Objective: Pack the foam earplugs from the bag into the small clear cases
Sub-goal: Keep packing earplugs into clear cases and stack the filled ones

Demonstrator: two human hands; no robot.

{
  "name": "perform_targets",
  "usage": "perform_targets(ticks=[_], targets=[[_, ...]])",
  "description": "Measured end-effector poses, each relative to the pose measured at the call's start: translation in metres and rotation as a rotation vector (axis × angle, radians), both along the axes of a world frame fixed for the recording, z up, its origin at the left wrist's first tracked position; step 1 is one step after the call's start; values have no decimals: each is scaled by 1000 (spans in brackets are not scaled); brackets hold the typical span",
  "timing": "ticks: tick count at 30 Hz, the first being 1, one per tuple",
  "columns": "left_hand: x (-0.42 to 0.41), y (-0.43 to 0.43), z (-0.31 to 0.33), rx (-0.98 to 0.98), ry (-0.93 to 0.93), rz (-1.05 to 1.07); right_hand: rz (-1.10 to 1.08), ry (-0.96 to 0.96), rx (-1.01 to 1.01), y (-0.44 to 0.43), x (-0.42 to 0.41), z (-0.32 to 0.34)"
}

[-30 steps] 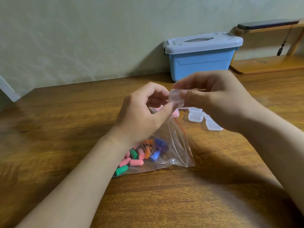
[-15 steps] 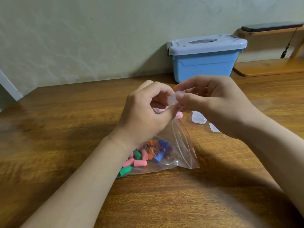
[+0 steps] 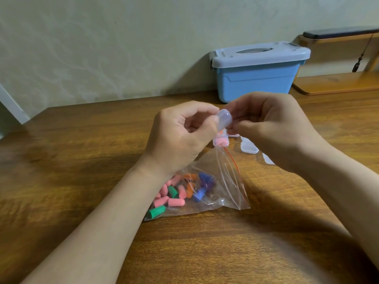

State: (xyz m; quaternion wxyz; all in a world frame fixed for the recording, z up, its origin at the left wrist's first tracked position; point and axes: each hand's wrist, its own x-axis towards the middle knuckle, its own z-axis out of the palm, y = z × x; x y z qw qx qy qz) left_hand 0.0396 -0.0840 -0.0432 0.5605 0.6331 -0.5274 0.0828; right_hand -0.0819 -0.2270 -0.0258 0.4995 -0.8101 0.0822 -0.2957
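Glossy clear plastic bag (image 3: 225,181) of matt foam earplugs (image 3: 176,201) lies on a grained, lightly polished wooden surface (image 3: 82,160), near a translucent smooth plastic case (image 3: 224,119) and a smooth blue plastic box (image 3: 256,78).

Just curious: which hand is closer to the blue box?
Right. The right hand is in front of the blue box; the left hand is farther to its left. Both pinch a small clear case.

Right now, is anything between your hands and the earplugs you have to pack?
Only the clear bag around the earplugs; whether its mouth is open I cannot tell. Both the left hand and the right hand pinch a small clear case above it.
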Motion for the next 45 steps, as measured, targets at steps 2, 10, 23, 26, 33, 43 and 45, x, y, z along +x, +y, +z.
perform_targets(ticks=[2,10,23,26,33,43,45], targets=[[-1,0,0,-7,-11,-12,23,24,16,2,0,0],[5,0,-6,15,-102,-17,38,28,62,6,-1,3],[6,-1,4,-28,192,108,100,30,-133,17,0,0],[8,-1,3,66,211,149,41,69,-197,15,0,-2],[25,0,-2,324,331,231,22,222,-255,6,-11,20],[19,-4,-10,444,489,234,250,465,-510,19,-9,8],[19,-5,-10,449,493,240,236,436,-569,23,-7,3]])
